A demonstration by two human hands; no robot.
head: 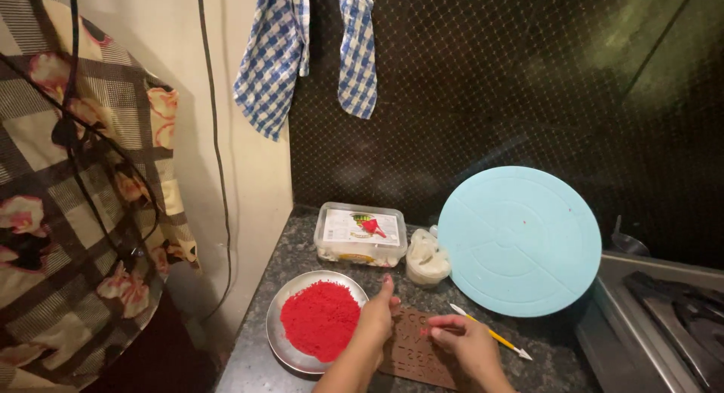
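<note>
A brown mould sheet [413, 353] with small letter and number shapes lies flat on the dark granite counter. My left hand [375, 317] rests on its left edge, thumb raised, right beside a steel plate [280, 346] heaped with red crumbs [320, 320]. My right hand [466, 342] pinches a bit of red material and presses it onto the mould with its fingertips. A yellow-handled modelling tool [492, 333] lies just beyond my right hand.
A clear lidded plastic box [360, 234] and a small bag of white material [427, 261] sit at the back. A light-blue round turntable [519, 241] leans against the dark tiled wall. A stove [664, 310] stands right. A blue checked cloth [302, 50] hangs above.
</note>
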